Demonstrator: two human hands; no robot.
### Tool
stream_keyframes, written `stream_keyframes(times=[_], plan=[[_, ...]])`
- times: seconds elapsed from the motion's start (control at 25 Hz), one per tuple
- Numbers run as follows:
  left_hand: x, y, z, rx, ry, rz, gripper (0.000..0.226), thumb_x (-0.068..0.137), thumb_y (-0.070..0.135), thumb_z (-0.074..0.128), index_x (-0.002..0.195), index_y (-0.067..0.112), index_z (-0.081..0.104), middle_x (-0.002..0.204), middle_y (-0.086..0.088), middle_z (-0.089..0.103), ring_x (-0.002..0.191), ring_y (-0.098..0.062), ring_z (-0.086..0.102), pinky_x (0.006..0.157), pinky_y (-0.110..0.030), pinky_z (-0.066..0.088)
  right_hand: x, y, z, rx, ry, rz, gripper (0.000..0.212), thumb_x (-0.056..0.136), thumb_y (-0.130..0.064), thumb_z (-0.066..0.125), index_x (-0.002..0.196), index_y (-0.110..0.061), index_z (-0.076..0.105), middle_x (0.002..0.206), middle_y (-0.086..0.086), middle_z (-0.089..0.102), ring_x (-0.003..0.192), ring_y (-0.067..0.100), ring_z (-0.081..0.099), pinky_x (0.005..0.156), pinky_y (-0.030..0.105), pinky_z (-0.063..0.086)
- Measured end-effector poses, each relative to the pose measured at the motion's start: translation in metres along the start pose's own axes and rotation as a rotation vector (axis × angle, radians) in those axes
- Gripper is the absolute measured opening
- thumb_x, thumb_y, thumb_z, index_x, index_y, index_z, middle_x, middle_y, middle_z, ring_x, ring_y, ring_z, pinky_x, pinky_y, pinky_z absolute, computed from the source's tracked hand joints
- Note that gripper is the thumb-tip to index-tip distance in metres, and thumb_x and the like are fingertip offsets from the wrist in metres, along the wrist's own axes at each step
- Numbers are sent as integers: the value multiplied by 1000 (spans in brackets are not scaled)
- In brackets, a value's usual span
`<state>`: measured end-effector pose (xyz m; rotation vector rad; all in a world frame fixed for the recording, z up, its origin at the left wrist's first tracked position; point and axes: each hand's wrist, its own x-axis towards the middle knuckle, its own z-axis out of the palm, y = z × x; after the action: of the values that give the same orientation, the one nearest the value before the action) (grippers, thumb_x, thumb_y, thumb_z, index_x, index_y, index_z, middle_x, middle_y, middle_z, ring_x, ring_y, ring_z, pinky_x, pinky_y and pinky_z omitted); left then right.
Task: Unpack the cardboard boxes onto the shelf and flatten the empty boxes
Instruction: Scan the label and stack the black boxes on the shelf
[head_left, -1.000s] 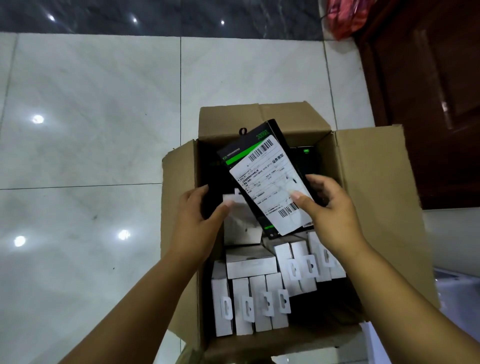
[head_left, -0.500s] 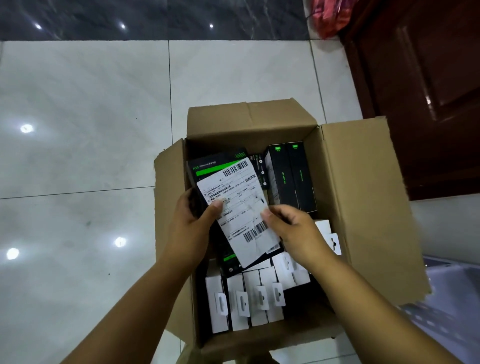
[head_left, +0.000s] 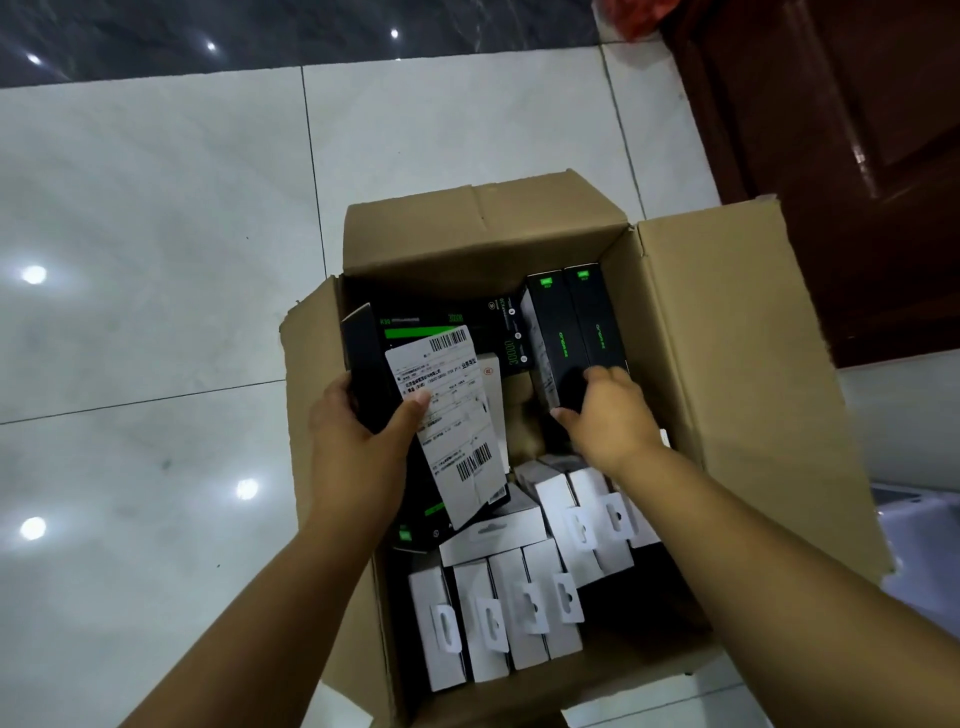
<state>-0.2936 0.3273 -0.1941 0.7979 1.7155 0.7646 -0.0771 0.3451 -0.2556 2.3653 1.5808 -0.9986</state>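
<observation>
On glossy white floor tiles (head_left: 156, 260): open cardboard box (head_left: 737, 364), corrugated brown, flaps splayed outward, dark wooden door (head_left: 857, 156) just right of it. Left hand (head_left: 363, 441) grips a flat black package (head_left: 363, 374) with a white barcode label (head_left: 452, 415), thumb on the label, held tilted over the box's left side. Right hand (head_left: 608, 415) reaches inside, fingers curled round the near end of two upright black cartons (head_left: 571, 332) with green print at the back right. Another black package lies flat at the back. Small white cartons (head_left: 498, 623) with hang tabs stand packed in rows along the near side, matte card. Both forearms cross over them, blocking part of the rows.
</observation>
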Motion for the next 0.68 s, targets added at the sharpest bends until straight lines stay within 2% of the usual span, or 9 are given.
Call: stream_keyframes(times=[0.2, 0.36, 0.44, 0.56, 0.68], plan=[[9, -6, 7, 69, 1, -13, 40, 87, 28, 66, 119, 30, 43, 118, 5, 55, 99, -19, 63, 57, -17, 53, 18, -1, 11, -182, -21, 36, 59, 90, -29, 66, 133, 1, 39, 138, 19, 34, 128, 34, 33, 100, 36, 38], [12, -12, 8, 76, 7, -39, 52, 85, 30, 67, 130, 27, 42, 127, -1, 53, 106, -24, 63, 72, -34, 59, 23, -5, 22, -244, 17, 91, 59, 87, -25, 69, 131, 0, 39, 136, 20, 40, 126, 34, 38, 99, 37, 39], [12, -14, 8, 81, 10, -52, 55, 84, 30, 67, 133, 28, 41, 127, -1, 53, 106, -25, 62, 76, -40, 59, 24, -8, 26, -225, 29, 114, 62, 85, -27, 72, 130, 0, 38, 133, 19, 42, 124, 33, 42, 98, 39, 40], [13, -16, 7, 91, 8, -53, 57, 84, 31, 68, 133, 30, 40, 129, -1, 52, 107, -26, 62, 76, -42, 59, 27, -10, 27, -181, 54, 124, 58, 85, -20, 71, 128, 0, 37, 132, 20, 43, 121, 34, 47, 95, 39, 44], [11, -15, 7, 108, 9, -55, 60, 84, 30, 67, 136, 29, 37, 130, -1, 51, 108, -25, 61, 73, -38, 59, 29, -7, 19, -67, 68, 168, 59, 83, -24, 73, 126, 2, 41, 131, 22, 45, 119, 37, 48, 94, 40, 44]])
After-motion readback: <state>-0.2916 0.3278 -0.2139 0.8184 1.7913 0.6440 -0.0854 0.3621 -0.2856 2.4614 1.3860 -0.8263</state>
